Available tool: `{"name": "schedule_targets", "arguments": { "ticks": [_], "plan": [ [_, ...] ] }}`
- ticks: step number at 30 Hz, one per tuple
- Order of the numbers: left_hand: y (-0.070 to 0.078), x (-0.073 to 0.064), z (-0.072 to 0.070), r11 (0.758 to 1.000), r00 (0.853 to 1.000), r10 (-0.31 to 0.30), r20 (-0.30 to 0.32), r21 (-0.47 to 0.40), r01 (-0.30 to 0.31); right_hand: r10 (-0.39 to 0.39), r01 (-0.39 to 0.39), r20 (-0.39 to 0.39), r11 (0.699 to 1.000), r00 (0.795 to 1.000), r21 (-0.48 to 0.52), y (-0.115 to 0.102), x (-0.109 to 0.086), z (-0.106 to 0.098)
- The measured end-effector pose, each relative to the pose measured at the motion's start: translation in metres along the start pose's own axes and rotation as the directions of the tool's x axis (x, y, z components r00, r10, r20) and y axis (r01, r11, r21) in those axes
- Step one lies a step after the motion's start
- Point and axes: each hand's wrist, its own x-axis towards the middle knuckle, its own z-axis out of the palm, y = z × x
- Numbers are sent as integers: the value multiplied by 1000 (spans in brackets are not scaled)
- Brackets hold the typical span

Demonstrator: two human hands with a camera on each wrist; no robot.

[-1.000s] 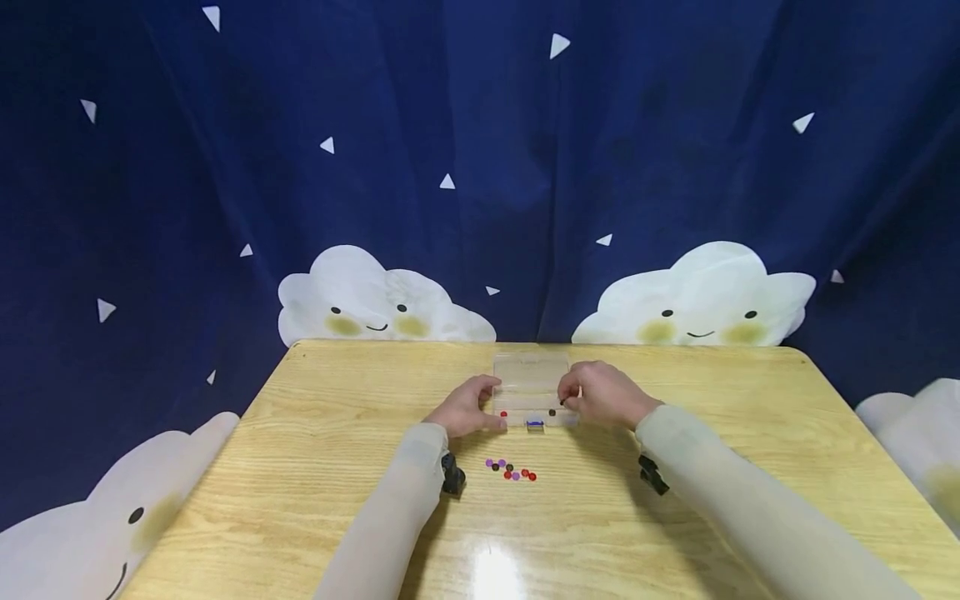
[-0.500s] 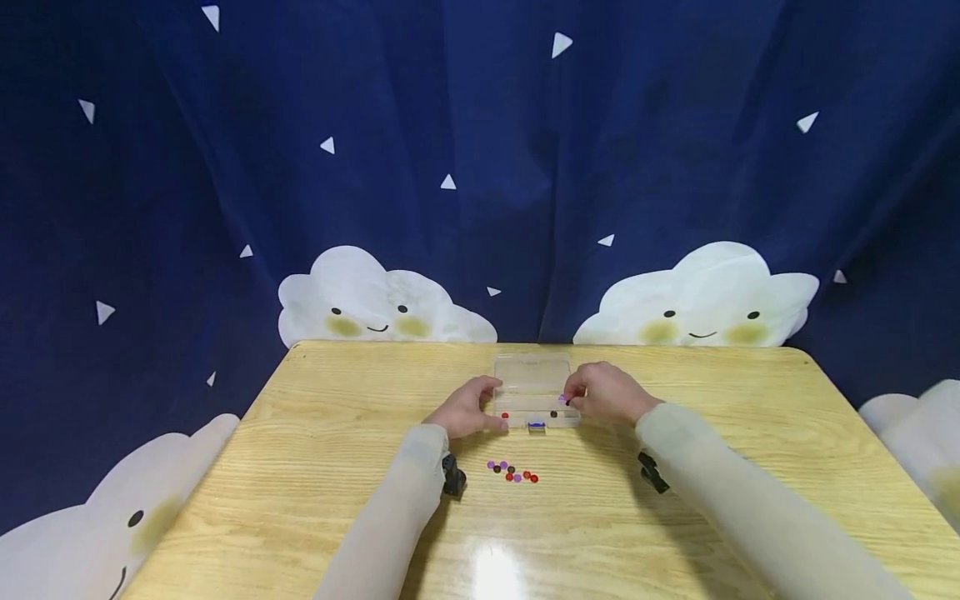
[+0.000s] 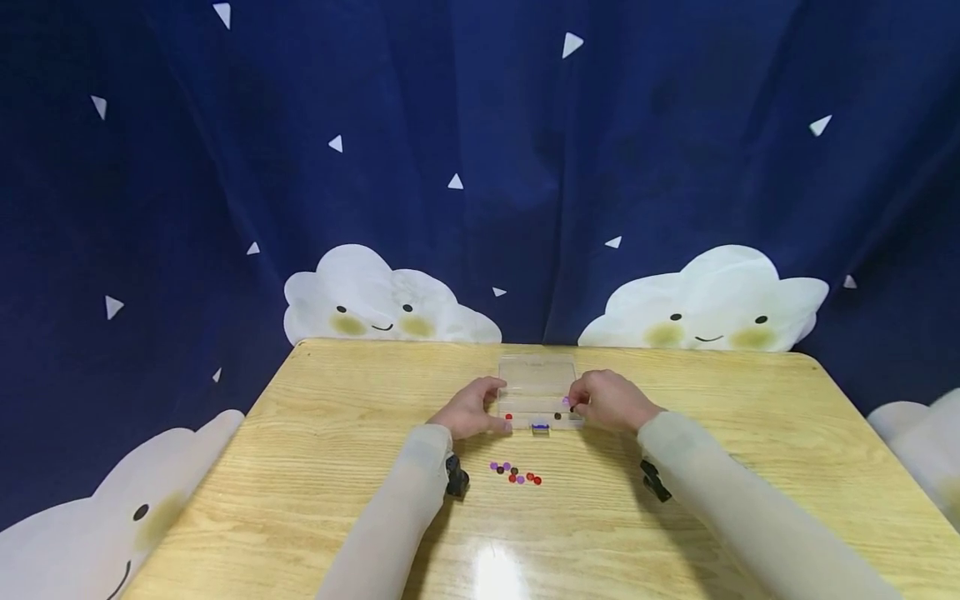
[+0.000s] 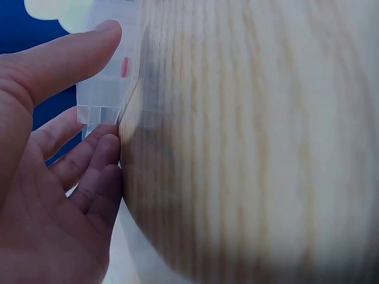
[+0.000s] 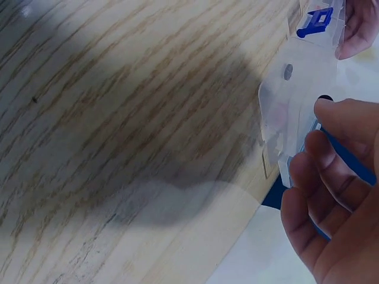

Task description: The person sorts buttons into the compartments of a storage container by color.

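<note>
A clear plastic box (image 3: 520, 404) with a raised lid and a blue latch (image 3: 540, 427) lies on the table. My left hand (image 3: 471, 408) grips its left end, thumb at the front corner and fingers toward the back. At the right end, my right hand (image 3: 611, 400) pinches a small black disc (image 5: 325, 97) between thumb and fingertips, over the box. Inside the box are a red disc (image 3: 508, 417) at front left, another black disc (image 3: 557, 416) at front right, and a purple disc (image 3: 566, 401) close to the right fingertips. The right hand partly hides the box's right end.
Several loose purple, black and red discs (image 3: 521, 480) lie on the wooden table (image 3: 360, 417) in front of the box. A dark blue curtain (image 3: 510, 167) with white clouds hangs behind the table's far edge.
My right hand has shifted slightly right with the black disc, uncovering the purple disc in the box. The left hand stays on the box, and the head view has shifted a little.
</note>
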Motion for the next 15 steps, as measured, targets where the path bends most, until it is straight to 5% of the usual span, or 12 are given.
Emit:
{"name": "schedule_targets", "arguments": {
  "ticks": [15],
  "plan": [
    [-4,4,2,1000,1000,0,-2,15,0,-19,18,-34,1000,999,-25,0,0,7]
  ]
}}
